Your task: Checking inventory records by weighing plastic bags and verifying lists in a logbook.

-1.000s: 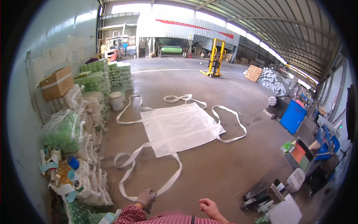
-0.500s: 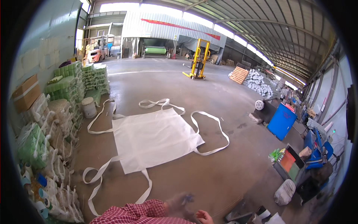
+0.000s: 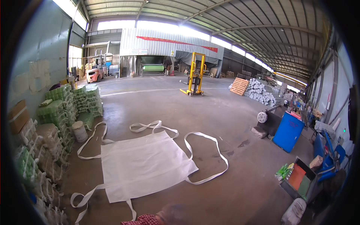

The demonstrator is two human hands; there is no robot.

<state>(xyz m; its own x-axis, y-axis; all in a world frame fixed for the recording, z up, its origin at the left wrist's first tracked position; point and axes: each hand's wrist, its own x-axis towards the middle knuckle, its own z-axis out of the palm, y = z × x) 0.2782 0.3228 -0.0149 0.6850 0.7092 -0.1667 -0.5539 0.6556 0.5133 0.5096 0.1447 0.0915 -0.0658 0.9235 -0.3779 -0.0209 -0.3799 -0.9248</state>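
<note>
My left hand is at the lower edge, reaching in from a red plaid sleeve. It is smeared by motion and mostly cut off, so its fingers and anything in them cannot be made out. Out of the picture is my right hand. Ahead of the left hand, a white woven fabric panel lies flat on the floor. White webbing straps loop out from its corners. The near strap ends close to the plaid sleeve, apart from the hand.
Stacked green and white bundles and a white bucket line the left. A yellow hand stacker stands ahead, with a forklift farther left. On the right are a blue cabinet, an open box and a wooden pallet.
The view has tilted up, so the panel sits lower in the picture. My right hand has dropped out of view, and less of the left arm shows.
</note>
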